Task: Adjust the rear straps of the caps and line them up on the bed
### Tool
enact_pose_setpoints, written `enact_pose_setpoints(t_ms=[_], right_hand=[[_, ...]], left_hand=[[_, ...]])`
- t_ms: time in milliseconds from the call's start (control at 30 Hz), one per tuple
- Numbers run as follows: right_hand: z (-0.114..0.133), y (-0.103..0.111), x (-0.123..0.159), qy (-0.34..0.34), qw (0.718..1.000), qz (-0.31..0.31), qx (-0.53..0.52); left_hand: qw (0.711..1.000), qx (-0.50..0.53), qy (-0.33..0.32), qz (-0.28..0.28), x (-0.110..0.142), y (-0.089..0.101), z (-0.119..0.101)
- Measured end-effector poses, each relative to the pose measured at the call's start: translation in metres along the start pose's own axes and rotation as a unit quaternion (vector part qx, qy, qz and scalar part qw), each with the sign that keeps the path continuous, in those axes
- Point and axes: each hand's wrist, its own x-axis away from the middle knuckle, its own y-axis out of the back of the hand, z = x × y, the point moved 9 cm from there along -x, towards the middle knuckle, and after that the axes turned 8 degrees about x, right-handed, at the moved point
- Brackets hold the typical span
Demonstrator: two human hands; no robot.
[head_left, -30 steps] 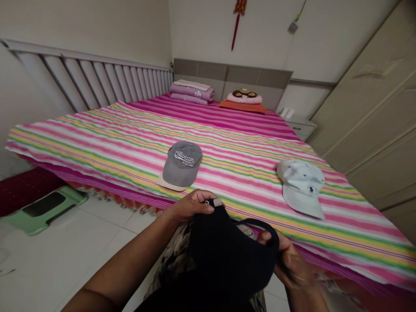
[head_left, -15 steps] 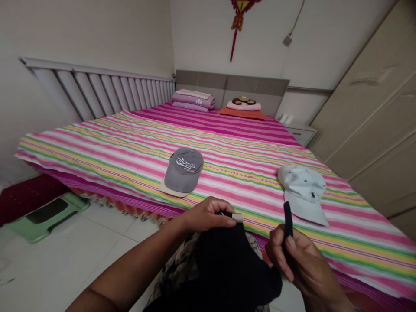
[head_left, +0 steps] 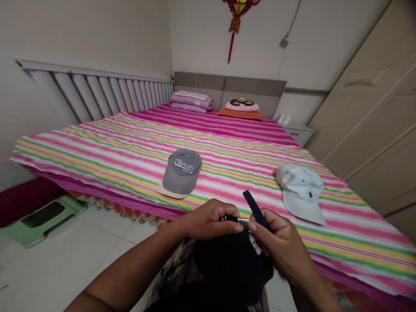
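A dark cap (head_left: pixel 230 264) rests at my lap, its back strap side turned up toward the bed. My left hand (head_left: pixel 211 220) is closed on the cap's rim beside a small metal buckle (head_left: pixel 243 222). Between the thumb and fingers of my right hand (head_left: pixel 276 234) is the dark strap (head_left: pixel 255 208), its free end sticking up to the left. The right fingertips meet the buckle, close to the left thumb. Part of the strap is hidden behind the right fingers.
On the striped bedspread (head_left: pixel 107 147) lie a grey cap (head_left: pixel 182 173) and a white cap (head_left: pixel 302 193). Folded bedding (head_left: pixel 191 102) sits by the headboard (head_left: pixel 253 89). A green stool (head_left: pixel 42 221) stands on the tiled floor at left.
My right hand has moved left with the strap, from apart to touching the buckle. The strap's end now tilts left over the bed edge. My left hand keeps its hold.
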Motion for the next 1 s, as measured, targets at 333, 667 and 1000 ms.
enact_pose_setpoints(t_ms=[333,667,1000], right_hand=[[-0.019,-0.017,-0.009,-0.046,0.991,0.023,-0.126],[-0.012,-0.016,-0.004,-0.010,0.982,-0.015,-0.190],[-0.022,-0.022,-0.004,-0.059,0.954,0.009,-0.295]], left_hand=[[0.977,-0.038,-0.122,-0.168,0.011,0.010,-0.008],[0.896,0.373,0.017,-0.241,0.014,0.018,0.038],[0.773,0.580,0.056,-0.251,0.011,0.001,0.061]])
